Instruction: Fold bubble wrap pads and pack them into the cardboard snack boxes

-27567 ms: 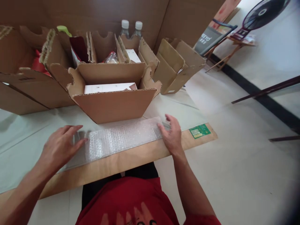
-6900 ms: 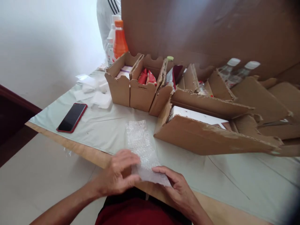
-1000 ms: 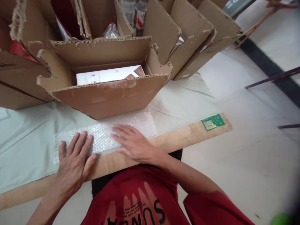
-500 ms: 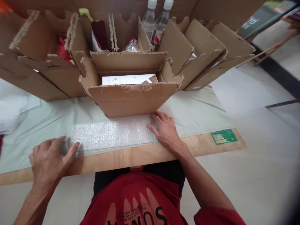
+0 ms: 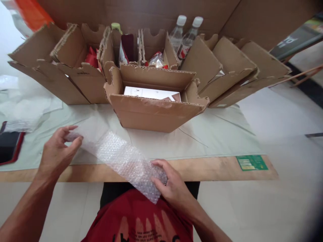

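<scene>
Both hands pinch a long strip of knobbly clear bubble wrap [image 5: 121,158] slanting just in front of the corrugated cardboard box [image 5: 153,112]. The left hand [image 5: 57,153] grips its far end, and the right hand [image 5: 171,186] its near end over the table's wooden edge [image 5: 214,168].

Bubble wrap [image 5: 121,156]: clear plastic, dimpled, faintly glossy. Open boxes [image 5: 153,112]: brown corrugated cardboard, matt, torn fluted edges rough. Inner box [image 5: 151,93]: white card, smooth. Counter [image 5: 209,168]: pale wood edge, smooth, covered by a matt pale-green sheet [image 5: 217,134], creased. Bottles [image 5: 183,37]: clear plastic, white caps. Phone [image 5: 8,146]: glossy black face. Shirt [image 5: 141,218]: red cloth, matt.
</scene>
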